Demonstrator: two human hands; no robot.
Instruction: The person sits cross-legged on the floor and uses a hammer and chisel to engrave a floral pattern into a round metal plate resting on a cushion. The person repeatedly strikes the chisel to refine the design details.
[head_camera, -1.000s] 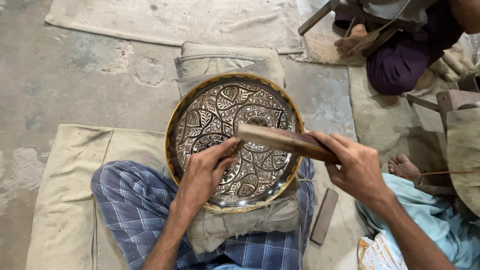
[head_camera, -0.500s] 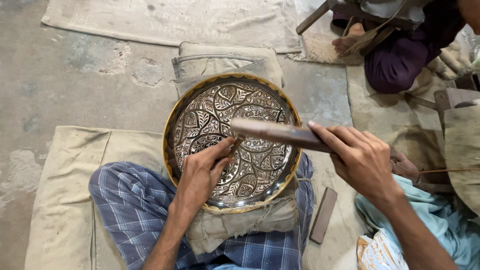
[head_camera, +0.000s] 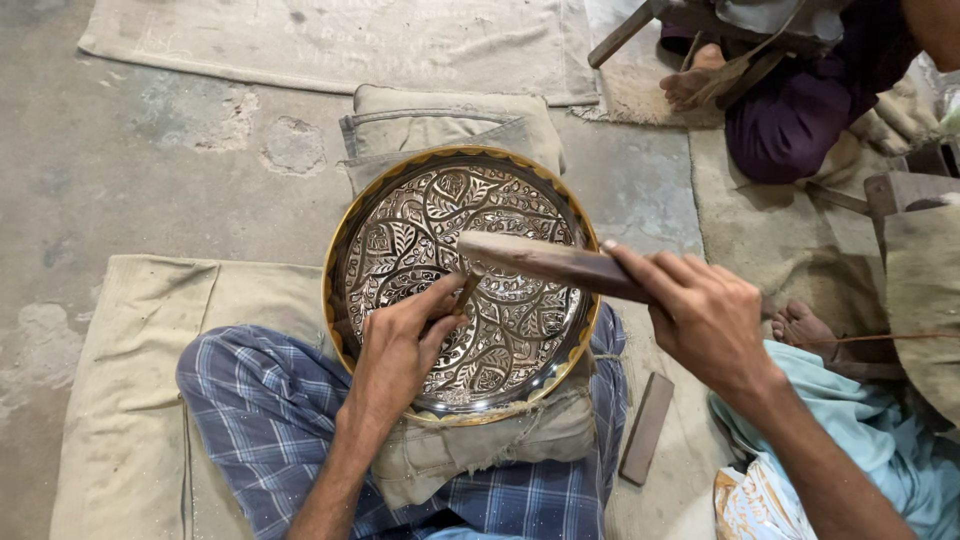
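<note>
A round engraved metal tray (head_camera: 345, 262) with a brass rim and leafy patterns rests on a cloth cushion over my lap. My left hand (head_camera: 400, 345) lies on the tray and pinches a thin chisel (head_camera: 464, 292) held upright against the engraved surface. My right hand (head_camera: 705, 315) grips a dark wooden mallet (head_camera: 545, 260), whose head sits just over the top of the chisel. My legs are in blue checked cloth (head_camera: 265, 410).
A beige cushion (head_camera: 440, 125) lies beyond the tray. A flat dark bar (head_camera: 647, 428) lies on the mat at my right. Another person's purple-clad leg and foot (head_camera: 770, 110) are at the top right; a bare foot (head_camera: 800, 325) is by my right hand.
The mallet has dropped from above the tray to the chisel's top. My left hand keeps the chisel at nearly the same spot.
</note>
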